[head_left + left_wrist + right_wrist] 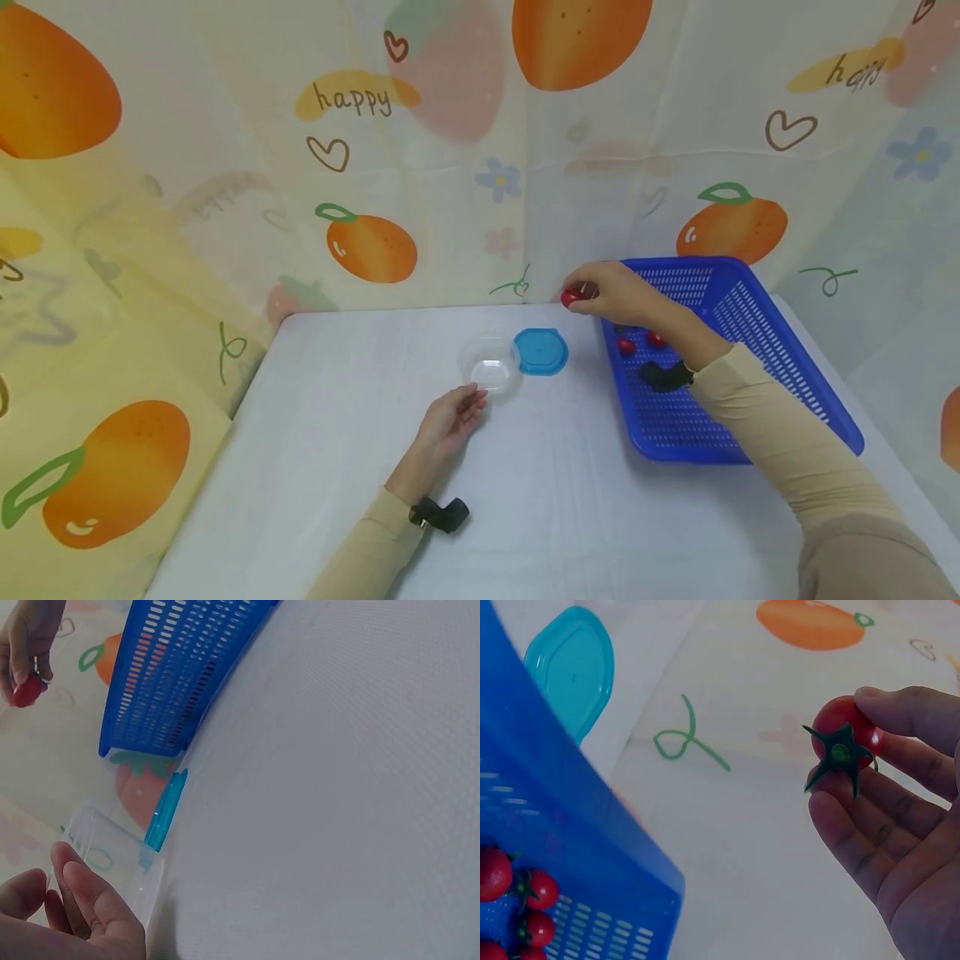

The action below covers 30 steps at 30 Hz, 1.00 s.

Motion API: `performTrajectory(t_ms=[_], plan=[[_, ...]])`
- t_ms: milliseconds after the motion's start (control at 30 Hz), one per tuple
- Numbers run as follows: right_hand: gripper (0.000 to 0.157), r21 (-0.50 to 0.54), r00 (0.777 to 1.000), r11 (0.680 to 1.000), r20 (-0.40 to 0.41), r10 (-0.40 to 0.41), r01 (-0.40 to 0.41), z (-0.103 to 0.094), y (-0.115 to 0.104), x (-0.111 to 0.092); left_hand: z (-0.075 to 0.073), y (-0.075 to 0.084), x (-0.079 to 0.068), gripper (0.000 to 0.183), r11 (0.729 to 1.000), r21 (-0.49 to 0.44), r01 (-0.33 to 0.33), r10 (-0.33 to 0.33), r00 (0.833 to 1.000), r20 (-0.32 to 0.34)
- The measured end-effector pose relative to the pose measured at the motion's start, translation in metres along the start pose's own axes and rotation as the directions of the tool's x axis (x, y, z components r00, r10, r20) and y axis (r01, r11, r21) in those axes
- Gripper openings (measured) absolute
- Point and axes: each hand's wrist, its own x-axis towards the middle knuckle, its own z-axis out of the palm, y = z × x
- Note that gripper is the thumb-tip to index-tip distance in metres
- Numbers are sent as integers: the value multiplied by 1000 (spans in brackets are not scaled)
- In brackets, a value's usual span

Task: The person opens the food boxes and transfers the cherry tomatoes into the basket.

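Between thumb and fingers, my right hand (611, 292) pinches a red cherry tomato (840, 720) by the far left corner of the blue basket (637, 446). The tomato's green stem star shows in the right wrist view. My left hand (450, 421) is at the near side of a clear plastic container (124, 862), its thumb and curled fingers at the rim. Against that container's far right side lies a turquoise lid (542, 352). More cherry tomatoes (541, 889) are in the basket, partly hidden by my right arm in the head view.
A white cloth covers the table (337, 467). Behind it hangs a fruit-print curtain (450, 250), which also runs down the left side. The basket takes up the table's right side, its wall standing well above the cloth.
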Motion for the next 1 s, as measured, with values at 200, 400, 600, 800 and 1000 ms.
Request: performTrajectory(t_ms=[200,400,600,800,1000], plan=[[34,25,999,999,-24,43,-42,-4,11,-6,0,0,-1,41,1000,-18,8,-8,1000,-1],[36,30,997,997,-21,75,-74,-8,25,-12,0,0,-2,40,1000,-1,0,0,1000,-6],[35,28,994,994,-18,110,-110,-9,40,-17,1,0,-3,41,1000,11,-3,3,1000,-4],[34,30,987,986,-10,163,-162,-6,55,-22,1,0,-3,42,1000,12,-5,5,1000,1],[30,41,983,982,-8,185,-184,-2,74,-24,1,0,-2,39,1000,5,-7,7,1000,2]])
